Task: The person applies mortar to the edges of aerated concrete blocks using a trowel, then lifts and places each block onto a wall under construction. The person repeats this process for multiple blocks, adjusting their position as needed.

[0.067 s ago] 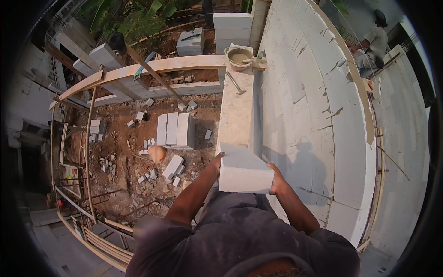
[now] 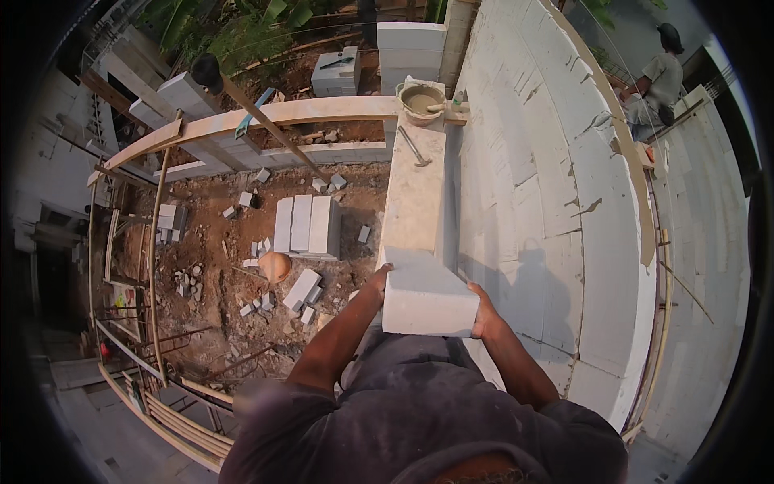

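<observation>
A white lightweight concrete block (image 2: 427, 302) is held in front of my body, gripped from both sides. My left hand (image 2: 380, 278) presses on its left end, and my right hand (image 2: 484, 313) clasps its right end. The undersides of both palms are hidden by the block. Beyond it runs a pale, dusty plank (image 2: 413, 202) pointing away from me. On the plank lies a hammer (image 2: 414, 148), and at its far end stands a bucket (image 2: 420, 103) of grey mortar with a tool handle resting in it.
A tall white block wall (image 2: 516, 194) rises close on my right. Down on the left, stacked blocks (image 2: 306, 226), an orange hard-hat-shaped dome (image 2: 275, 267) and rubble lie on brown soil. A curved wooden board (image 2: 282, 114) and bamboo poles (image 2: 157, 266) cross there. Another person (image 2: 657, 81) sits beyond the wall.
The view has shifted very slightly. Both hands keep the block in nearly the same place, and the person beyond the wall appears a little higher and more upright.
</observation>
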### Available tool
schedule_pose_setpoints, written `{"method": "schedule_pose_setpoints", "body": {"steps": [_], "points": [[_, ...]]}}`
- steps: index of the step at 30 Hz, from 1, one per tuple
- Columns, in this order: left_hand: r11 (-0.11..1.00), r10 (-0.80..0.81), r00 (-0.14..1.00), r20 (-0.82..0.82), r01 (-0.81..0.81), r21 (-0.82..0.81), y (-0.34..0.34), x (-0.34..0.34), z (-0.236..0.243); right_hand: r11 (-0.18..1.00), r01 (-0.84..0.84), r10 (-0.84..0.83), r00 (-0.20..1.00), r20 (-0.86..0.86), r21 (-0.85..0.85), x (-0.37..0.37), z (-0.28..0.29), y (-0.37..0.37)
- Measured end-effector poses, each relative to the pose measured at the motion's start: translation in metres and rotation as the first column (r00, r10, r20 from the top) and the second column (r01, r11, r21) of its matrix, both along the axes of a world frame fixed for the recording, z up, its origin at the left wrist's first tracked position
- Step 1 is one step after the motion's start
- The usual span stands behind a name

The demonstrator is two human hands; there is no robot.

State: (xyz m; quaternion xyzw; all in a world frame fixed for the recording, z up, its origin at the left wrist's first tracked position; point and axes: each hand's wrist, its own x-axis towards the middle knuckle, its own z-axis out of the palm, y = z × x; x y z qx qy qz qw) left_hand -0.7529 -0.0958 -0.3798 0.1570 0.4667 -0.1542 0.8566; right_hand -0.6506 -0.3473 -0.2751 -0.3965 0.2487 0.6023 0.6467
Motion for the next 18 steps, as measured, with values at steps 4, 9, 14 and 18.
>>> {"method": "schedule_pose_setpoints", "body": {"steps": [4,9,14,18], "points": [[0.999,-0.009,0.998,-0.061,0.011,0.041,0.041,0.084,0.044,0.999,-0.034,0.033,0.998,-0.048,-0.013,0.092,0.027,0.057],[0.984,0.157,0.986,0.055,-0.151,-0.09,0.115,0.201,0.01,0.982,-0.117,0.122,0.992,0.026,-0.147,0.226,0.019,0.137],[0.907,0.387,0.916,0.109,-0.356,-0.225,0.178,0.308,-0.071,0.947,-0.18,0.232,0.956,0.181,-0.265,0.344,-0.013,0.213],[0.97,0.22,0.969,-0.111,-0.229,-0.08,0.224,0.388,-0.043,0.97,-0.211,0.201,0.976,-0.088,-0.125,0.434,-0.03,0.262]]}}
